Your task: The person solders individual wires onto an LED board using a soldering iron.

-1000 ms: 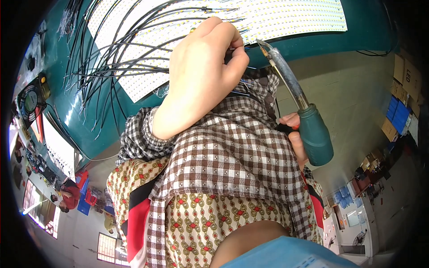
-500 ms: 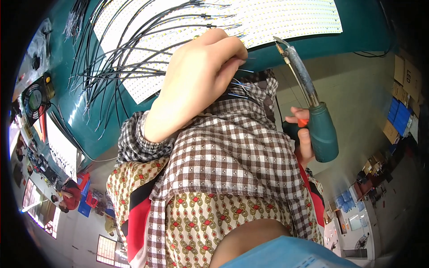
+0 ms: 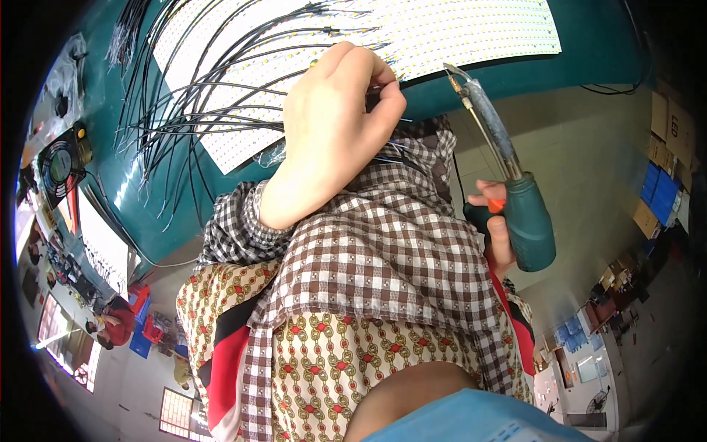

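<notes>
The soldering tool (image 3: 532, 221) is in my right hand (image 3: 498, 228), off to the right of my lap, its dark green body upright and its metal barrel slanting up and leftward. My fingers are wrapped around the grip behind it, next to a small orange-red piece (image 3: 496, 205). The tip appears against the near edge of a white board (image 3: 486, 37) dotted with rows of yellow; I cannot tell whether the two touch. My left hand (image 3: 331, 125) is over the board's near edge, back upward, fingers curled and thumb drawn in close to them. My own knuckles hide what lies between those fingertips, so I cannot tell if I am pinching anything there. Black cables (image 3: 221, 74) fan across the board from the left, several running beneath my left hand, while others end in thin bared wires to the right of it. The board lies on a dark green table (image 3: 604, 59). A brown-and-white checked garment (image 3: 368, 258) covers my lap. Farther left on the table are a black round-faced device (image 3: 59, 162) and crumpled clear plastic (image 3: 70, 74); far to the right, brown cartons (image 3: 666, 125) are stacked beside blue packs (image 3: 655, 184).
</notes>
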The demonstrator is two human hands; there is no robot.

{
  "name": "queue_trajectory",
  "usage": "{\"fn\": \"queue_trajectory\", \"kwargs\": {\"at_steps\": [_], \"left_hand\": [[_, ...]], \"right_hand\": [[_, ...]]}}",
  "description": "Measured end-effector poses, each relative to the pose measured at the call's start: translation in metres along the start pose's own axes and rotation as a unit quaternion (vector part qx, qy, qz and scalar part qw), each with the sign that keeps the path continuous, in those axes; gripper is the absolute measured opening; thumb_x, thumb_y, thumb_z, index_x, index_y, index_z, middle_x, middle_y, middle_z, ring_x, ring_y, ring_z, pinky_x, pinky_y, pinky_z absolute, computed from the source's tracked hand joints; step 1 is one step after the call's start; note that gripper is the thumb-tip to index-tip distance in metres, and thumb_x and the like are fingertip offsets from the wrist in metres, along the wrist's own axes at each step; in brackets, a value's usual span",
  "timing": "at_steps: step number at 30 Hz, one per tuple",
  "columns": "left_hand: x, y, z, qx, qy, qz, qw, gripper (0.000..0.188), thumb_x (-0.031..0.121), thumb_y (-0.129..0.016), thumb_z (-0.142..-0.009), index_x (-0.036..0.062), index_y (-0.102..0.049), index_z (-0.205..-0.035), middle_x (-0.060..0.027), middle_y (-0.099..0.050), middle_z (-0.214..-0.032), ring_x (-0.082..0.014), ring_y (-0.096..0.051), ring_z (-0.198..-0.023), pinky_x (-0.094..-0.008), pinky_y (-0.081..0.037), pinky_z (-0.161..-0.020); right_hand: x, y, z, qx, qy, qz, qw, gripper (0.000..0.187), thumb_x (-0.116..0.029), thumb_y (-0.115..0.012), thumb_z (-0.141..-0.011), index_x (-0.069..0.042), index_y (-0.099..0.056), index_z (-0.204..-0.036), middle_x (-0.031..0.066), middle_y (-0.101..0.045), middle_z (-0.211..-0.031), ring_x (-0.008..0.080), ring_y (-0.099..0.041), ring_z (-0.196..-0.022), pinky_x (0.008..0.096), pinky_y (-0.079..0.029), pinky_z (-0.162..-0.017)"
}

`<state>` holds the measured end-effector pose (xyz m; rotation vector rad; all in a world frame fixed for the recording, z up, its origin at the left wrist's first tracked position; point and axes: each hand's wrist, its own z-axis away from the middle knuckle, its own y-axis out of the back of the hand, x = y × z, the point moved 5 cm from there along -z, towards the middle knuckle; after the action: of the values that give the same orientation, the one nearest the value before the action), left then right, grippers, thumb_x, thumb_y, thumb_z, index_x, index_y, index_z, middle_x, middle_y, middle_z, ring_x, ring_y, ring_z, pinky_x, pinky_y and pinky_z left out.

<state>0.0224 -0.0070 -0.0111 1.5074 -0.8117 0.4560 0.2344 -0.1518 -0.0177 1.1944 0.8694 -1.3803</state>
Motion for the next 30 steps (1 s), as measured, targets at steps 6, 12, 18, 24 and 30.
{"fn": "queue_trajectory", "kwargs": {"at_steps": [6, 12, 18, 24, 30], "left_hand": [[-0.0014, -0.0023, 0.0016, 0.032, -0.005, 0.008, 0.999, 0.012, 0.009, -0.073, -0.074, 0.0080, -0.061, -0.078, -0.0053, -0.058, -0.075, -0.0235, -0.059, -0.057, -0.0357, -0.047, -0.053], [-0.0011, -0.0026, 0.0027, 0.038, -0.014, -0.001, 0.999, 0.014, 0.007, -0.073, -0.073, 0.0082, -0.060, -0.078, -0.0048, -0.057, -0.073, -0.0239, -0.057, -0.056, -0.0356, -0.046, -0.052], [-0.0017, -0.0040, 0.0064, 0.055, -0.026, -0.006, 0.998, 0.015, 0.007, -0.073, -0.072, 0.0088, -0.059, -0.077, -0.0050, -0.056, -0.073, -0.0248, -0.057, -0.058, -0.0360, -0.046, -0.052], [-0.0011, -0.0044, 0.0053, 0.057, -0.036, -0.006, 0.998, 0.016, 0.006, -0.073, -0.071, 0.0091, -0.059, -0.076, -0.0050, -0.057, -0.073, -0.0258, -0.058, -0.059, -0.0363, -0.047, -0.053], [0.0018, -0.0021, 0.0054, 0.045, -0.030, -0.017, 0.998, 0.013, 0.000, -0.072, -0.074, 0.0042, -0.059, -0.077, -0.0039, -0.059, -0.074, -0.0145, -0.058, -0.059, -0.0266, -0.047, -0.053]], "right_hand": [[0.0041, 0.0017, 0.0011, -0.029, -0.012, -0.079, 0.996, 0.049, -0.021, -0.084, -0.080, 0.004, -0.060, -0.116, 0.0144, -0.068, -0.106, 0.0257, -0.068, -0.098, 0.0393, -0.057, -0.088], [0.0050, 0.0020, 0.0034, -0.030, 0.028, -0.005, 0.999, 0.049, -0.015, -0.082, -0.079, 0.008, -0.060, -0.116, 0.0140, -0.071, -0.094, 0.0241, -0.071, -0.090, 0.0370, -0.058, -0.085], [0.0065, -0.0019, 0.0031, -0.031, 0.068, 0.031, 0.997, 0.059, -0.025, -0.084, -0.080, 0.009, -0.058, -0.121, 0.0114, -0.072, -0.092, 0.0207, -0.071, -0.084, 0.0332, -0.058, -0.080], [0.0099, -0.0007, 0.0010, -0.024, 0.055, 0.013, 0.998, 0.056, -0.027, -0.085, -0.079, 0.007, -0.061, -0.116, 0.0099, -0.072, -0.090, 0.0195, -0.071, -0.083, 0.0316, -0.057, -0.077], [0.0089, -0.0026, 0.0011, -0.029, 0.078, 0.030, 0.996, 0.042, -0.020, -0.083, -0.078, 0.003, -0.064, -0.107, 0.0091, -0.071, -0.089, 0.0202, -0.071, -0.082, 0.0313, -0.056, -0.076]]}}
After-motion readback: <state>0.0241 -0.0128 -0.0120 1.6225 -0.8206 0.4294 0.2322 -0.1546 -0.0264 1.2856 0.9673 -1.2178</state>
